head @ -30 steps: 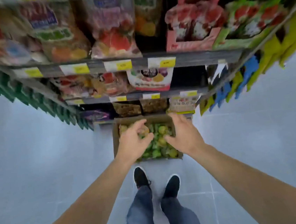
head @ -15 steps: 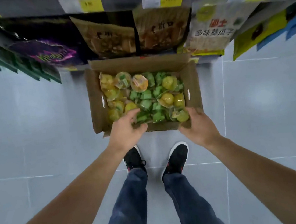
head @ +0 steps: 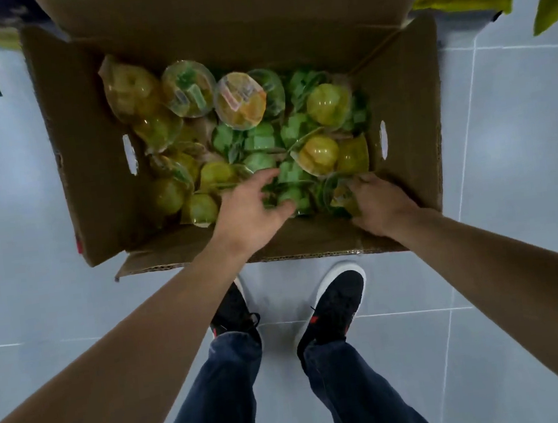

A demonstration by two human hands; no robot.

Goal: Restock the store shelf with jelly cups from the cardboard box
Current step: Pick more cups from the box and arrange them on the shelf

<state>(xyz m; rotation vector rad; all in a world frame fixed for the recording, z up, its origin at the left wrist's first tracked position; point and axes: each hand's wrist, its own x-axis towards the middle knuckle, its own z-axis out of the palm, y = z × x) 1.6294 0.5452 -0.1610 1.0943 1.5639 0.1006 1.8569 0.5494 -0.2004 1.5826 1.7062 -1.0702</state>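
Both hands are down inside the box (head: 87,169), which sits open on the floor (head: 521,137) against the shelf foot.

Left hand (head: 248,211): grip spread, fingers loosely curved over the green cups (head: 289,179), touching them but not yet closed round any.

Right hand (head: 378,202): fingers curled down onto a clear cup (head: 336,193) at the box's near right corner; the hold looks like a grip, though the fingertips are hidden.

Yellow cups (head: 169,195) lie to the left of the left hand; more, lids up, lie ahead of both hands toward the far wall.

Step judged: picking cups out, none yet shelved.

To be done well:
- Each cup is best taken by its rim or sides, not by the film lid, which could likely be dented.
- One kind is best gathered per hand, so shelving is not muddled.
- Cups are heaped loosely; lifting straight up should keep neighbours from being dragged.
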